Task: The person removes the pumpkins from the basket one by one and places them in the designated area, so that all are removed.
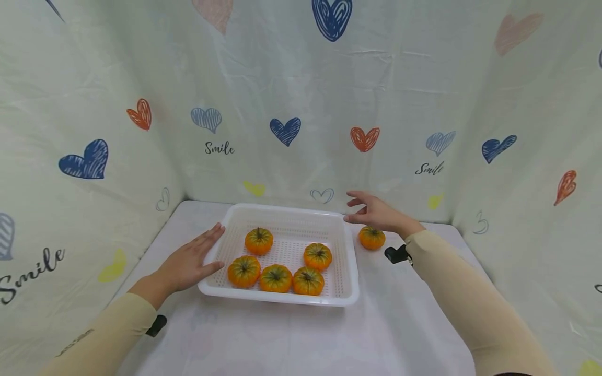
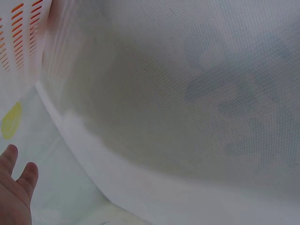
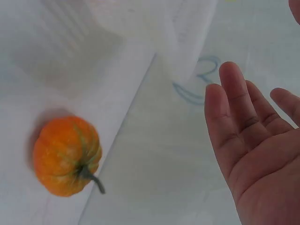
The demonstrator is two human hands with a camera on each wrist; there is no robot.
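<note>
Several small orange pumpkins (image 1: 275, 279) with green-tinged tops sit inside a white plastic basket (image 1: 282, 298) with perforated sides. One more pumpkin (image 1: 371, 238) lies on the table just outside the basket's right side; the right wrist view shows this pumpkin (image 3: 68, 157) with its curved stem. My left hand (image 1: 190, 262) is at the basket's left rim, fingers extended and holding nothing. Above the lone pumpkin and near the basket's back right corner is my right hand (image 1: 376, 213), its fingers loosely spread with nothing in them. In the right wrist view its palm (image 3: 262, 164) shows bare.
A white cloth covers the table (image 1: 282, 339). Pale curtains (image 1: 310, 78) printed with hearts and "Smile" stand behind it and on both sides, close to the table's edges. The basket wall (image 2: 21, 51) appears at the upper left of the left wrist view.
</note>
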